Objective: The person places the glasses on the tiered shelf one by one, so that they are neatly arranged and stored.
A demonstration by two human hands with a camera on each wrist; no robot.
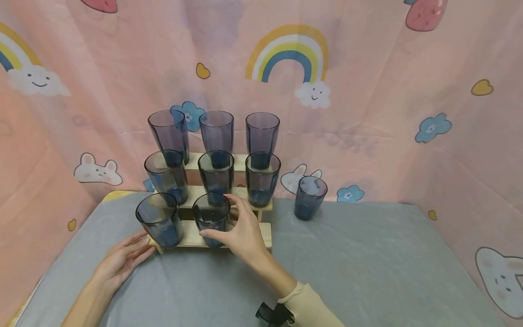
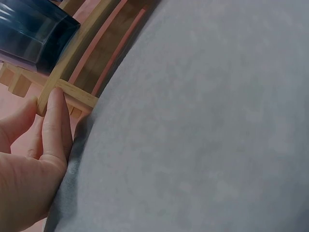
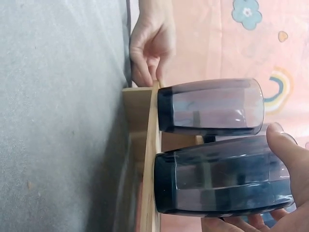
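Note:
A three-tier wooden rack (image 1: 263, 230) bears tinted blue-purple glasses. My right hand (image 1: 245, 231) grips the middle glass (image 1: 211, 213) of the front tier, thumb on the near side and fingers round the far side. In the right wrist view, this glass (image 3: 222, 179) stands upright with its base at the front board (image 3: 151, 140). My left hand (image 1: 122, 261) pinches the left end of that board between thumb and fingers, as the left wrist view shows at the board's end (image 2: 46, 99). Beside it stands the front-left glass (image 1: 159, 220).
Three glasses stand on the back tier, among them a tall one (image 1: 263, 134), and three on the middle tier, including a right one (image 1: 263, 179). Another glass (image 1: 310, 198) stands on the grey cloth (image 1: 367, 268) right of the rack. A pink printed curtain (image 1: 359, 91) hangs behind.

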